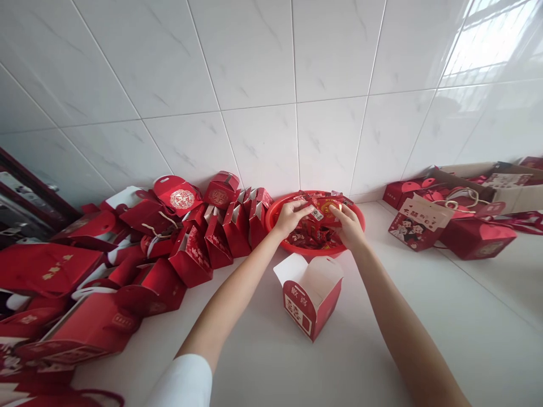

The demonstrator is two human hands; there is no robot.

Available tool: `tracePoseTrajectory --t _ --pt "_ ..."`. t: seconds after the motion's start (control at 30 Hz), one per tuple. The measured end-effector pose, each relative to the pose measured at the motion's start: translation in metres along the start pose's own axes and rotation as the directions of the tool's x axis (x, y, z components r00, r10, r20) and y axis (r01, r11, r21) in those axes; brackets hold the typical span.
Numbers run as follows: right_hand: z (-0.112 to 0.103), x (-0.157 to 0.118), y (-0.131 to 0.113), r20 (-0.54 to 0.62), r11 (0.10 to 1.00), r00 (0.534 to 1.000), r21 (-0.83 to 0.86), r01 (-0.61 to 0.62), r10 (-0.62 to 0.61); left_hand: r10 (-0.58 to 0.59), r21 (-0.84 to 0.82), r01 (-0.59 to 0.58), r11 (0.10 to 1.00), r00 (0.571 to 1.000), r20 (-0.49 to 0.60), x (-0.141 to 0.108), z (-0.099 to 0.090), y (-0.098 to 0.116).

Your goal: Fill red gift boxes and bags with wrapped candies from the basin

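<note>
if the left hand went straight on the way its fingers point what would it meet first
The left hand would first meet the red packet at its fingertips; beyond that, probably the right hand, though depth is hard to judge from this one view.

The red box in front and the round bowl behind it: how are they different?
The box has straight edges and raised flaps, while the bowl has a curved rim.
The box is deep red with pale writing and white inside walls; the bowl's rim is plain orange-red.
Both hands are over the bowl, where red packets lie, but neither touches the box.
Both are open on top and sit on the white surface.
</note>
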State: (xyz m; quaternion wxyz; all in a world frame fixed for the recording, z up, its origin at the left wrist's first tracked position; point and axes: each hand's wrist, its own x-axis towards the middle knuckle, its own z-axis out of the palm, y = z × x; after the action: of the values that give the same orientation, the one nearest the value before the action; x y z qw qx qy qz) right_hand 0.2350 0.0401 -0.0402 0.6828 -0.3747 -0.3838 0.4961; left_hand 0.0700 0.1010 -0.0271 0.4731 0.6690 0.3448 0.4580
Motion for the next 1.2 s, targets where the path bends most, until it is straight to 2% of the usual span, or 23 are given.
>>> tracePoseTrajectory --t 0.1,0.17,0.23,0.3,0.37,0.47,0.6,0.67,0.73,0.83,1.0,1.2 --pt "0.0 -0.003 -0.002 0.065 0.999 0.997 -0.02 0.044 -0.043 0.095 0.085 -0.098 0.992 0.995 0.037 0.002 0.01 -0.001" --pt "0.0 -0.004 -0.002 0.065 0.998 0.996 -0.016 0.063 -0.061 0.092 0.082 -0.094 0.992 0.995 0.038 0.006 0.01 -0.002" --pt "0.0 -0.004 -0.001 0.051 0.998 0.997 -0.013 0.065 -0.064 0.037 0.123 -0.045 0.991 0.997 0.063 0.011 0.002 -0.001" --pt "0.0 -0.003 0.0 0.027 0.998 0.998 -0.013 0.061 -0.061 -0.053 0.276 0.018 0.961 0.991 0.121 0.014 -0.013 0.001" --pt "0.001 -0.002 0.0 0.003 0.998 0.998 -0.011 0.058 -0.058 -0.15 0.454 0.045 0.89 0.968 0.199 0.016 -0.029 0.002" --pt "0.001 -0.001 0.001 -0.017 0.999 0.999 -0.017 0.052 -0.052 -0.25 0.588 0.043 0.808 0.929 0.275 0.015 -0.047 -0.001" --pt "0.001 -0.001 0.001 -0.018 0.998 0.998 -0.025 0.052 -0.052 -0.377 0.706 0.025 0.708 0.858 0.348 0.011 -0.047 -0.011" --pt "0.001 -0.001 0.001 -0.014 0.998 0.998 -0.028 0.055 -0.056 -0.411 0.733 0.02 0.679 0.838 0.358 0.011 -0.042 -0.017" --pt "0.001 -0.002 0.001 -0.007 0.998 0.998 -0.03 0.055 -0.055 -0.422 0.743 0.02 0.669 0.833 0.358 0.012 -0.037 -0.021" --pt "0.001 -0.002 0.0 -0.004 0.998 0.998 -0.025 0.062 -0.062 -0.394 0.722 0.02 0.692 0.848 0.355 0.013 -0.033 -0.025" --pt "0.002 -0.002 0.0 -0.005 0.998 0.998 -0.022 0.059 -0.059 -0.299 0.585 0.048 0.81 0.892 0.34 0.01 -0.037 -0.023" --pt "0.002 -0.003 0.0 -0.011 0.998 0.999 -0.025 0.05 -0.05 -0.193 0.362 0.085 0.928 0.942 0.273 0.005 -0.042 -0.017"
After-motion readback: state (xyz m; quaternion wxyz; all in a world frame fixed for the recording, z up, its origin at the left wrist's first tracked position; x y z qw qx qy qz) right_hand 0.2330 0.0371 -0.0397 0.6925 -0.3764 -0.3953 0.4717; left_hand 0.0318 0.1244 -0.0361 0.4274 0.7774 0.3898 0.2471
